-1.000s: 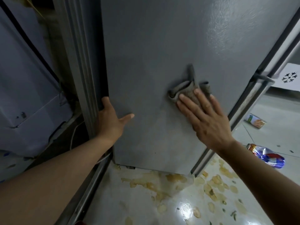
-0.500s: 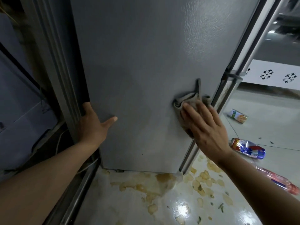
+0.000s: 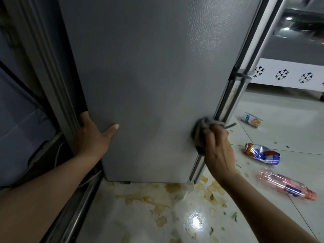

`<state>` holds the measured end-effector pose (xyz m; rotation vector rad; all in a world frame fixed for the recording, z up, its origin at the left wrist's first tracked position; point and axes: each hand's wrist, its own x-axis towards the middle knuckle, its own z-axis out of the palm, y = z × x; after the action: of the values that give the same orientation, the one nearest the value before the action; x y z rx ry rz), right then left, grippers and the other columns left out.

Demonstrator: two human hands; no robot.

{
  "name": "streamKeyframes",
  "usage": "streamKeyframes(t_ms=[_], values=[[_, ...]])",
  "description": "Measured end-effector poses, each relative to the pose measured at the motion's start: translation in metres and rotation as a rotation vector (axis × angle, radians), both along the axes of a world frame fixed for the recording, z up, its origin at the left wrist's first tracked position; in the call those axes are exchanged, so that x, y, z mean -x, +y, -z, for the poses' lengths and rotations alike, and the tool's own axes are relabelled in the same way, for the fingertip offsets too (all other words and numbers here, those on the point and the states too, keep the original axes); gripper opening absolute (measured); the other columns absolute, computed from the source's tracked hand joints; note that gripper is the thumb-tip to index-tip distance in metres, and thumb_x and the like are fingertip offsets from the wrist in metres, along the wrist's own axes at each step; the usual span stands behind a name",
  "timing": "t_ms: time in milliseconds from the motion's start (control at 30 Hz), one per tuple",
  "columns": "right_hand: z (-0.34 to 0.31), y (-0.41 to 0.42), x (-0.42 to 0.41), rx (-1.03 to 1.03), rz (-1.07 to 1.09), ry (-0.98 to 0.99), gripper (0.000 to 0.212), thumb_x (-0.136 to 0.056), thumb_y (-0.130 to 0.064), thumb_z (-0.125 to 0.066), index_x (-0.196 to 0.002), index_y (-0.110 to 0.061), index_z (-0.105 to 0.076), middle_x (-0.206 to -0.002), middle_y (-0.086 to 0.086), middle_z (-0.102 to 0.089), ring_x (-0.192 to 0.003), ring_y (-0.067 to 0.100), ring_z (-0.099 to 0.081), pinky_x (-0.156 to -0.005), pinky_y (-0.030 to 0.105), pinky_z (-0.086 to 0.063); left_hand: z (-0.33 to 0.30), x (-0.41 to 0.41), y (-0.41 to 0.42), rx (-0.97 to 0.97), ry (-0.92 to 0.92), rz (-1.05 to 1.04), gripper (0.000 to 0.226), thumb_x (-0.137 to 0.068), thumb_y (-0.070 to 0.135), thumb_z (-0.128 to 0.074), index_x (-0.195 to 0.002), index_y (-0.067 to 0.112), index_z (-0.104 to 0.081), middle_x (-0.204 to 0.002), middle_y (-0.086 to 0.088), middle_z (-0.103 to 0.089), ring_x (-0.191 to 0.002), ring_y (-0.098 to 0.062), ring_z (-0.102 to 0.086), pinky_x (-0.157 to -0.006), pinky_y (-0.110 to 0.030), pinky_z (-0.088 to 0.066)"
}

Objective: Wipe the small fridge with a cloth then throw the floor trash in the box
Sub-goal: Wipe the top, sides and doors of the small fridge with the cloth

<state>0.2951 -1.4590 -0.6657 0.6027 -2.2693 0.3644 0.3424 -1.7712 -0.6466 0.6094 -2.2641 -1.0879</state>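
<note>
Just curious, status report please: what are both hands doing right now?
Left hand flat against fridge edge, steadying. Right hand pressing grey cloth at fridge's front corner. Floor trash untouched: can, bottle, carton.

Grey cloth (image 3: 201, 127) bunched — at fridge (image 3: 149, 76) edge.

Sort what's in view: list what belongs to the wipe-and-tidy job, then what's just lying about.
Belongs to the job:
fridge
cloth, gripped by the right hand
left hand, bracing the fridge's edge
crushed can
pink bottle
small carton

Just lying about:
white patterned panel
stains on the floor
</note>
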Motion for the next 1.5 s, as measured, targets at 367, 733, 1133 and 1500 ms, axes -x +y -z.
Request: streamKeyframes(t_ms=[367, 733, 1133, 1500], values=[[0.063, 0.002, 0.005, -0.081, 0.062, 0.037, 0.053, -0.078, -0.003, -0.068, -0.124, -0.006, -0.041, -0.119, 0.019, -0.043, -0.101, 0.038, -0.044, -0.081, 0.05, -0.053, 0.017, -0.003, 0.004, 0.009, 0.038, 0.038, 0.072, -0.078, 0.03, -0.073, -0.132, 0.01, -0.03, -0.134, -0.011, -0.05, -0.112, -0.031, -0.055, -0.085, -0.037, -0.045], [0.061, -0.026, -0.005, 0.15, 0.108, -0.137, 0.024, -0.087, -0.01, -0.041, -0.106, -0.002, -0.053, -0.105, 0.019, -0.049, -0.093, 0.033, -0.046, -0.075, 0.046, -0.05, 0.025, -0.003, 0.0, -0.027, 0.085, 0.073, 0.069, -0.079, 0.027, -0.072, -0.132, 0.011, -0.031, -0.132, -0.008, -0.05, -0.111, -0.024, -0.053, -0.085, -0.03, -0.041], [0.118, -0.037, -0.001, -0.38, -0.072, 0.128, 0.034, -0.077, -0.006, -0.053, -0.11, -0.011, -0.046, -0.101, 0.01, -0.036, -0.082, 0.028, -0.037, -0.08, 0.044, -0.038, 0.052, -0.006, -0.01, 0.096, -0.034, 0.028, 0.053, -0.08, 0.035, -0.069, -0.115, 0.009, -0.039, -0.117, -0.011, -0.056, -0.099, -0.033, -0.057, -0.078, -0.049, -0.051], [0.061, -0.094, 0.01, 0.084, -0.093, 0.222, 0.053, -0.079, 0.002, -0.061, -0.127, -0.009, -0.042, -0.12, 0.011, -0.034, -0.096, 0.032, -0.037, -0.085, 0.037, -0.036, 0.05, -0.007, -0.017, 0.107, -0.058, 0.049, 0.054, -0.077, 0.033, -0.072, -0.113, 0.007, -0.041, -0.115, -0.014, -0.055, -0.099, -0.034, -0.057, -0.078, -0.048, -0.051]])
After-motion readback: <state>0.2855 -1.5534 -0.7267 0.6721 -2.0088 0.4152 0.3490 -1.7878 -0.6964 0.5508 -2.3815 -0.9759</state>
